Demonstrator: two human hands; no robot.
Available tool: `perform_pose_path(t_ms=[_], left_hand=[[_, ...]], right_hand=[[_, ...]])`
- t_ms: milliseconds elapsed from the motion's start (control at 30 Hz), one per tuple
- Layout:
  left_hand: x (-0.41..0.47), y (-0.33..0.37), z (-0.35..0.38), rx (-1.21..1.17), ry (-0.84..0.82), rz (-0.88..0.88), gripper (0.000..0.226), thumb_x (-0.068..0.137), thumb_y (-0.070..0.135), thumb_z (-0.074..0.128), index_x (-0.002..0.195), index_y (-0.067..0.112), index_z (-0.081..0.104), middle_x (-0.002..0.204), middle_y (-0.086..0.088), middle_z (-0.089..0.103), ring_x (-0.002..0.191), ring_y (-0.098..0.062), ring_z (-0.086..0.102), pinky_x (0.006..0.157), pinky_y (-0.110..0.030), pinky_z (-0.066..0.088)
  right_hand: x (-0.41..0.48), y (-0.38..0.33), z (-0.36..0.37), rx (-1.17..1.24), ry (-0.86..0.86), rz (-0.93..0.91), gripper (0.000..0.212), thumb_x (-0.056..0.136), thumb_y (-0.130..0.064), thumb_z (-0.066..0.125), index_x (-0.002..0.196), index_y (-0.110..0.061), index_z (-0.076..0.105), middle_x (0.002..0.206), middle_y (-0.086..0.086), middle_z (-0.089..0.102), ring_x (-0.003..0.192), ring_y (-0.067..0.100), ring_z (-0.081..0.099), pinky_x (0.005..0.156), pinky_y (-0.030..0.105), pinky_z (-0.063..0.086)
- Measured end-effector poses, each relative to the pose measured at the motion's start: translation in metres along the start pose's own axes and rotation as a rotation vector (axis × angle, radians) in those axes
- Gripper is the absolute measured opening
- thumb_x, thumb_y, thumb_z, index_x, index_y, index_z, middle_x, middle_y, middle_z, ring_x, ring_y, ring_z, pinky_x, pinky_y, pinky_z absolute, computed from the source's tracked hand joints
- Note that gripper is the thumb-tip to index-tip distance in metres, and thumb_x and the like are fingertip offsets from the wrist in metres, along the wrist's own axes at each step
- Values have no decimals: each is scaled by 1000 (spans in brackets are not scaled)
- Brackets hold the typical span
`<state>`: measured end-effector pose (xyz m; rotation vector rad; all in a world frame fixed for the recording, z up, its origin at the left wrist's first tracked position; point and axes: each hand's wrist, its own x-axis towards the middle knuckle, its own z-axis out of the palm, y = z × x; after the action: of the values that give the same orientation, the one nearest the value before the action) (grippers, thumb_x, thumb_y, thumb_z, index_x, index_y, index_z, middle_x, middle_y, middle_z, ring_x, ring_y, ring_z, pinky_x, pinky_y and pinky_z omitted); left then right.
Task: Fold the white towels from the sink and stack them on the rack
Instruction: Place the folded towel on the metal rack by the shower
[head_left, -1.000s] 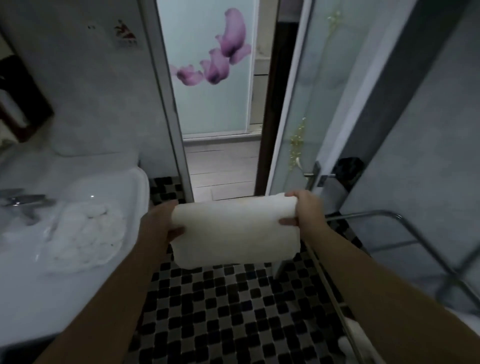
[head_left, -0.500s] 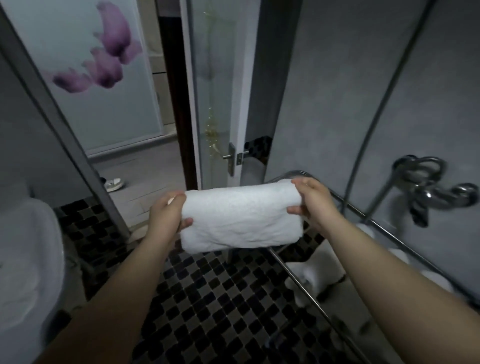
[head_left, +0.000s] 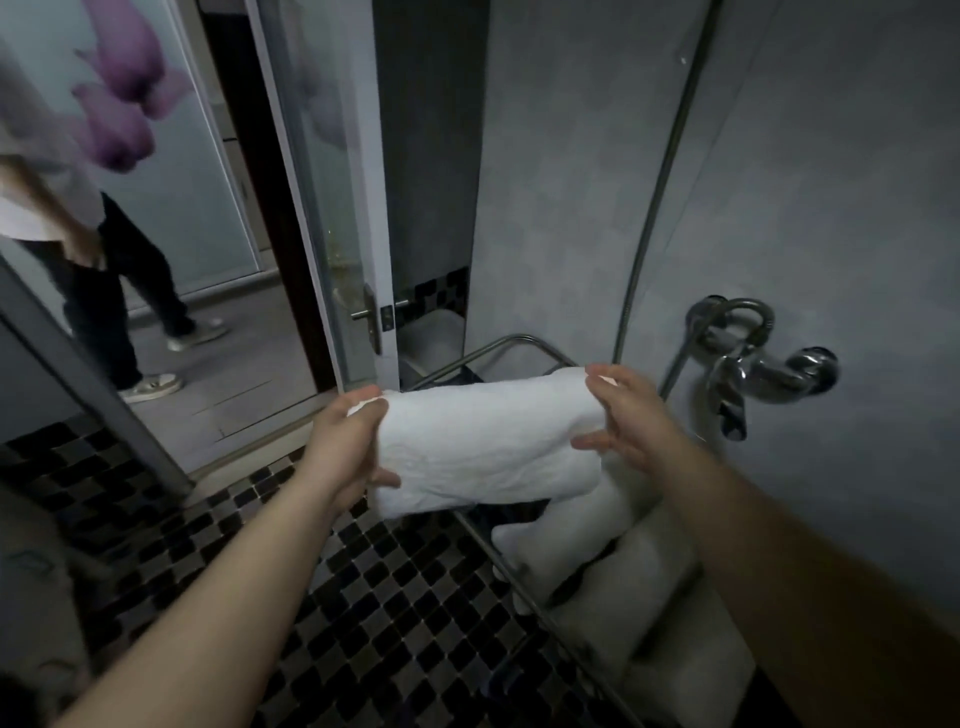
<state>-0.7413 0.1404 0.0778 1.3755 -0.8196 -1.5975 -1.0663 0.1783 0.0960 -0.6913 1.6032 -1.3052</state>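
The folded white towel (head_left: 488, 447) hangs level in mid-frame, spanning both hands, directly over the near end of the metal rack (head_left: 511, 343), which runs from about twelve o'clock of the towel down to five o'clock. It is held flat and stretched, probably so the fold keeps its shape until it is lowered. The left hand (head_left: 345, 441), at nine o'clock of the towel, is closed on that end, thumb over the top edge and fingers beneath. The right hand (head_left: 626, 415), at three o'clock, has its fingers spread and looks only lightly in contact with the other end; whether it truly grips, I cannot tell. Below, at five o'clock, folded towels (head_left: 582, 540) already lie on the rack, so this one seems bound for that stack. Farther out at three o'clock sits a wall tap (head_left: 753, 369); at ten o'clock, a door (head_left: 332, 208) stands open with another person (head_left: 104, 270) beyond.
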Motion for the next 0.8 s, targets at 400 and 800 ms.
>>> perform_pose_path(t_ms=[400,800], left_hand=[[14,-55,111,-125,154,-83,25,94,32,64,120,30,60,125,-8,57,106,-38,64,67,-50,62],[4,-142,147,-233,104,-470,27,98,31,61,121,19,57,118,-11,66,105,-36,65,79,-61,58]], right_hand=[[104,-15,-40,-16,88,5,14,93,-16,64,102,-24,70,113,1,58,101,25,56,65,45,61],[149,30,-57,-184,257,126,11,91,-25,64,100,-27,70,100,4,63,76,23,58,48,28,49]])
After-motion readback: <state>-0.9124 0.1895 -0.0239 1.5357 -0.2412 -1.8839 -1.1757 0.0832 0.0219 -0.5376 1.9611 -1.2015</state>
